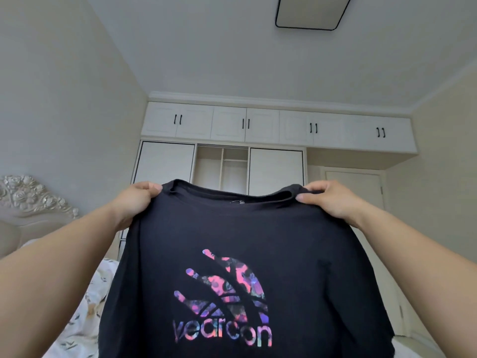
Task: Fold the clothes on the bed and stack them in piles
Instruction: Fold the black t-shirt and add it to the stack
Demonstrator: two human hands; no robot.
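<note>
The black T-shirt [242,228] with a pink-purple logo is hanging spread out; the left hand [134,202] and right hand [327,200] are gripping its shoulders, raised.

Brightness: even, soft daylight fills the room; walls and ceiling read pale, faintly cool.
Source: not in view; the ceiling lamp [313,12] looks unlit.
Shadows: weak, diffuse; a soft one under the upper cabinets [278,126].
Glare: none.
Distortion: strong wide-angle bending; wall lines bow, forearms swell at the bottom corners.
Sharpness: the black T-shirt [258,228] print is crisp; the carved headboard [33,195] is slightly soft.
</note>
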